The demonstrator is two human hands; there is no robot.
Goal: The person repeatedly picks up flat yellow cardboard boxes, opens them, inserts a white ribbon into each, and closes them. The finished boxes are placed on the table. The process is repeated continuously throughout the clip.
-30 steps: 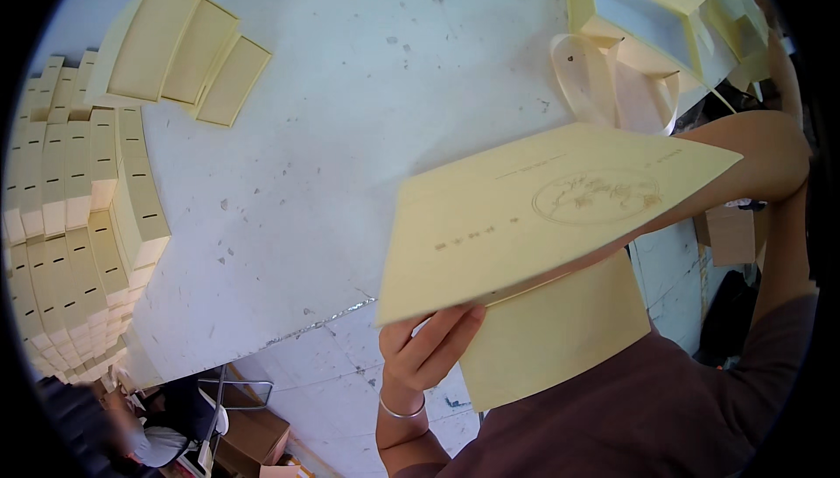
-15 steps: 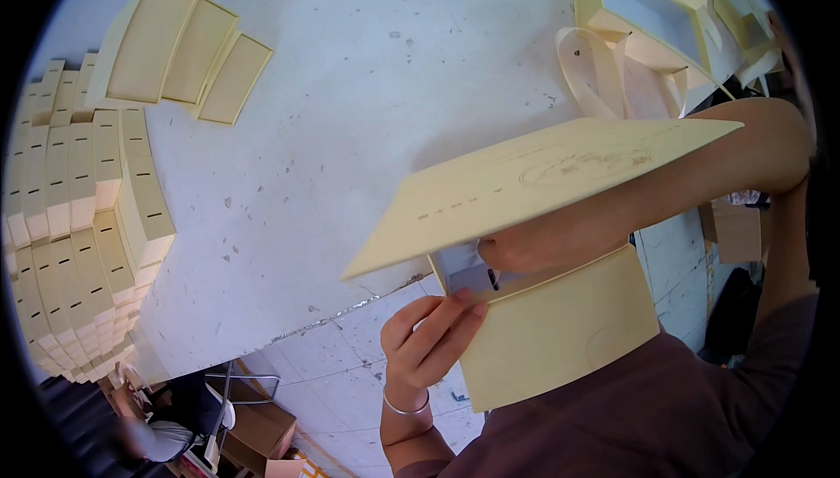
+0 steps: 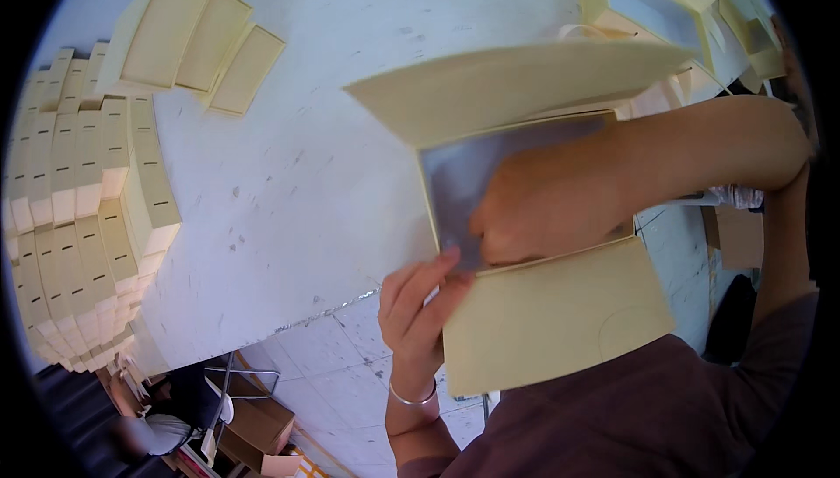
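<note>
A cream gift box (image 3: 560,316) with a pale grey-blue inside stands open at the table's near edge, its front wall toward me. The raised lid (image 3: 516,84) leans back over the far side. Curled fingers of my left hand (image 3: 416,307), a silver bangle at its wrist, grip the near left corner of the box. My right hand (image 3: 534,207) is inside the box in a fist, knuckles down by the inner face of the front wall. Whatever its fingers hold is hidden.
Stacked cream boxes (image 3: 74,189) with dark slots fill the table's left side, with open-fronted ones (image 3: 166,36) behind. Another open box (image 3: 652,5) and cream ribbon (image 3: 582,31) lie far right. Cardboard cartons (image 3: 258,425) and another person (image 3: 166,434) are below left.
The lid has swung up and back, baring the box's inside. My right hand, partly hidden by the lid before, now shows inside the box. The left hand keeps to the corner.
</note>
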